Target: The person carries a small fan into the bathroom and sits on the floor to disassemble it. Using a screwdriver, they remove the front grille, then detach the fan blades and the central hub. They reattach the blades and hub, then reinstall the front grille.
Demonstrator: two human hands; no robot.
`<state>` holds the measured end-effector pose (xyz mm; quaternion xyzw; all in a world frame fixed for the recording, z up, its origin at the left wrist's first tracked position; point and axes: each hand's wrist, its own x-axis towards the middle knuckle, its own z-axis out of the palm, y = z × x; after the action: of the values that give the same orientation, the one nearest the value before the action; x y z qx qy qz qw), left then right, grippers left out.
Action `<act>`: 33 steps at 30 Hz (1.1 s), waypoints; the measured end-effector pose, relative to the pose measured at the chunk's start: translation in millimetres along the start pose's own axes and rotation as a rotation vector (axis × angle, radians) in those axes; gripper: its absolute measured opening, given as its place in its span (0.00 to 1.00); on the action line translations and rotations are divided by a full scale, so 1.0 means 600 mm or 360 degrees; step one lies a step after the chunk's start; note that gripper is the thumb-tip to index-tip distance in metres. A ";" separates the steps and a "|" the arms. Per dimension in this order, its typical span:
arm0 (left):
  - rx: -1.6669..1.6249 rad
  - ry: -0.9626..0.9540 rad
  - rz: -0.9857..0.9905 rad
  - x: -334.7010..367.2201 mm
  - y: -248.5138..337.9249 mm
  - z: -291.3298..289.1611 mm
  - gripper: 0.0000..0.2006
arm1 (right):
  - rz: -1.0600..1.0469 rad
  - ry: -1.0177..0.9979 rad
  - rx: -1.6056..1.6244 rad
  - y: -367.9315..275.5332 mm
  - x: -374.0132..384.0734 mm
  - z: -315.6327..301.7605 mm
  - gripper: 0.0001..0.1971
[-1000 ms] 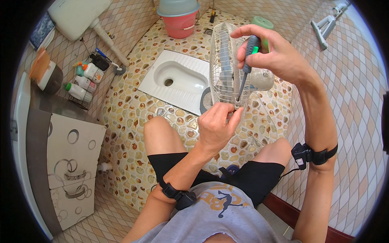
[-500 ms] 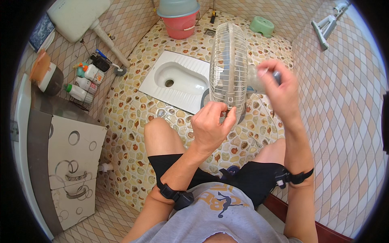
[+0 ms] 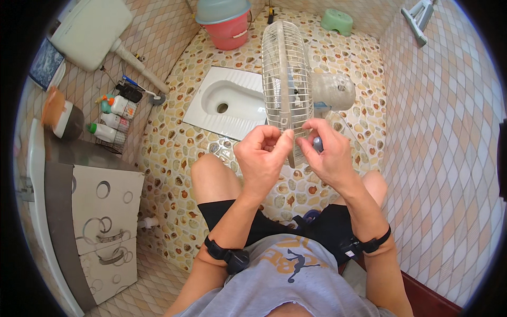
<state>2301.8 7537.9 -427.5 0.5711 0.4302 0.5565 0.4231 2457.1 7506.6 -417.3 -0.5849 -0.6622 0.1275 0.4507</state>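
A floor fan with a pale wire guard [image 3: 283, 68] stands edge-on before me, its dusty motor housing [image 3: 336, 90] to the right. My left hand [image 3: 262, 158] is closed in a pinch at the near lower rim of the guard. On the other side of that rim, my right hand [image 3: 330, 156] has its fingers curled around a tool with a rounded grey-blue handle end [image 3: 318, 144]. The rest of this tool is hidden by the fingers, and its kind cannot be made out. Both sets of fingertips are close together at the rim.
Behind the fan, a white squat toilet [image 3: 232, 98] is set in the pebble-patterned floor. A red bucket [image 3: 227, 37] and a green stool [image 3: 336, 22] stand farther back. At left are a wire rack with bottles [image 3: 113, 124] and a cabinet [image 3: 108, 206]. A squeegee [image 3: 417, 21] hangs right.
My right hand has come down and left from beside the motor housing to the guard's lower rim, with the tool still in it. My left hand stays at the rim.
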 end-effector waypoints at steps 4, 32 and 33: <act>-0.0271 -0.0014 -0.0266 -0.004 -0.007 -0.009 0.06 | -0.0030 -0.0013 0.0007 0.004 0.002 -0.004 0.15; -0.0170 0.0012 -0.0327 -0.014 -0.132 -0.014 0.09 | -0.0087 -0.0088 -0.0144 0.010 0.008 0.007 0.15; -0.0164 0.0050 -0.0345 -0.008 -0.141 -0.023 0.09 | -0.0112 -0.0094 -0.0142 0.010 0.009 0.007 0.16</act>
<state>2286.5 7556.0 -509.7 0.4900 0.4669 0.5378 0.5026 2458.4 7514.9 -421.8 -0.5767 -0.7004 0.0992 0.4087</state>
